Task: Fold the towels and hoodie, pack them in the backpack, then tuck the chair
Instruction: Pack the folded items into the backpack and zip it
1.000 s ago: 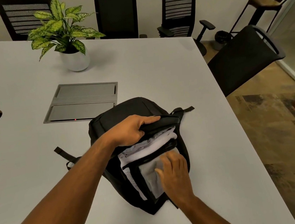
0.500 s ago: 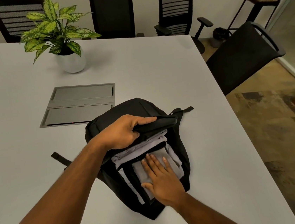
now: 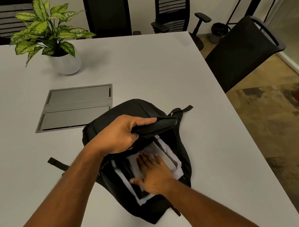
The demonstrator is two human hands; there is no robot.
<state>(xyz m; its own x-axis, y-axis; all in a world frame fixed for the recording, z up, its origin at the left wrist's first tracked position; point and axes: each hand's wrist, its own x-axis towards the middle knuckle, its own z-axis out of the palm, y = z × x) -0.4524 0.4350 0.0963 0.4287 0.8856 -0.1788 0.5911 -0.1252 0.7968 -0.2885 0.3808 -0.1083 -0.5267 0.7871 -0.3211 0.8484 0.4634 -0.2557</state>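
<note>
Most of the packing looks done: folded pale cloth (image 3: 165,154) is lying inside the open backpack (image 3: 125,108), right hand (image 3: 155,176) pressing it flat while left hand (image 3: 118,135) is gripping the flap (image 3: 157,126). Closing up and tucking the black chair (image 3: 240,52) beyond the backpack are remaining.

black backpack (image 3: 135,107), white towels (image 3: 170,159), speckled green plant (image 3: 48,31)
</note>
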